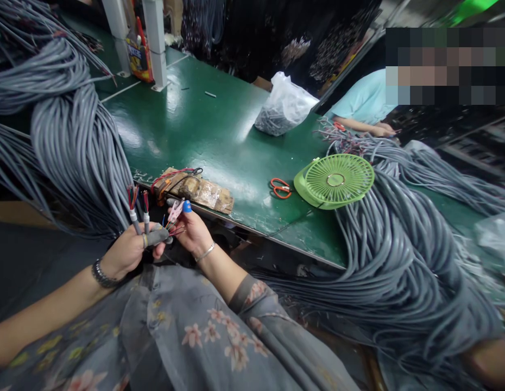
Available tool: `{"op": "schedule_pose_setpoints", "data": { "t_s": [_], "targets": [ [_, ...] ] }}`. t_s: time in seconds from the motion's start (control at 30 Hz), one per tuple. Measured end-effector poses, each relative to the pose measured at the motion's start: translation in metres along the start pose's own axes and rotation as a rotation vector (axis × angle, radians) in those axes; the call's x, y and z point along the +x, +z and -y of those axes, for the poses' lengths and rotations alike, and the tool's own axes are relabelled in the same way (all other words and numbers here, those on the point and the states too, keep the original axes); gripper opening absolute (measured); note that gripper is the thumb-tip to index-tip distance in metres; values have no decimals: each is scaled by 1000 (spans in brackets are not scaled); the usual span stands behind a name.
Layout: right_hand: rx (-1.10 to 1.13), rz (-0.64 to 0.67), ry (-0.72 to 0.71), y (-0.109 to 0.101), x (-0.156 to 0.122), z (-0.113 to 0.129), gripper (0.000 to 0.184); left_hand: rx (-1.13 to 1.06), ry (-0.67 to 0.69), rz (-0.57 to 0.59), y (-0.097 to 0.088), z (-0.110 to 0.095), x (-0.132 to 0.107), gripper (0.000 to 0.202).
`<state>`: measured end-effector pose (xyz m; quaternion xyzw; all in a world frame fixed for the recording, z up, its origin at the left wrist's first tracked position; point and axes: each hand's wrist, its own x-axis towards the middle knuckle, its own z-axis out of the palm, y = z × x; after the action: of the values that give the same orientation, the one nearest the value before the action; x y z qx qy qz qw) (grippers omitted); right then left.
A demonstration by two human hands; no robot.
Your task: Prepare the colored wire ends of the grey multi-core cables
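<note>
My left hand (pixel 128 250) is closed around grey multi-core cables (pixel 145 221), whose stripped ends fan out into thin red, blue and other coloured wires (pixel 132 196). A grey covering wraps its thumb (pixel 155 237). Close beside it, my right hand (pixel 192 232) is pinched shut on a small pale pink piece (pixel 176 210), with fine coloured wire ends (pixel 177 231) at its fingers. I cannot make out exactly what the pink piece is. A blue cover (pixel 187 206) sits on a right-hand fingertip. Just beyond the hands lies a taped wooden block (pixel 199 190) at the table edge.
Thick grey cable bundles hang at left (pixel 73 119) and right (pixel 383 244). On the green table (pixel 203 130) are orange-handled scissors (pixel 281 188), a green fan (pixel 336 179) and a plastic bag (pixel 283 106). A person in a light-blue top (pixel 362 98) works at far right.
</note>
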<state>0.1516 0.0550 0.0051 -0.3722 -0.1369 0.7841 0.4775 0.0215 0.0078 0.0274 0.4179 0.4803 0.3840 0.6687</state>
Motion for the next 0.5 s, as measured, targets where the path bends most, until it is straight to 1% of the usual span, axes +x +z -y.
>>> {"op": "schedule_pose_setpoints", "data": {
  "t_s": [0.2,0.3,0.4,0.43,0.5],
  "targets": [
    [39,3,20,0,-1,0,33,31,-7,11,-1,3,1,34],
    [34,25,62,-4,0,0,40,40,11,34,-3,4,0,37],
    [-8,76,99,-8,1,1,49,67,53,47,-6,5,-4,39],
    [-29,89,97,-9,1,2,48,85,71,50,-6,6,-6,39],
    [-73,96,64,-9,0,2,42,118,111,53,-7,6,-10,39]
  ]
}}
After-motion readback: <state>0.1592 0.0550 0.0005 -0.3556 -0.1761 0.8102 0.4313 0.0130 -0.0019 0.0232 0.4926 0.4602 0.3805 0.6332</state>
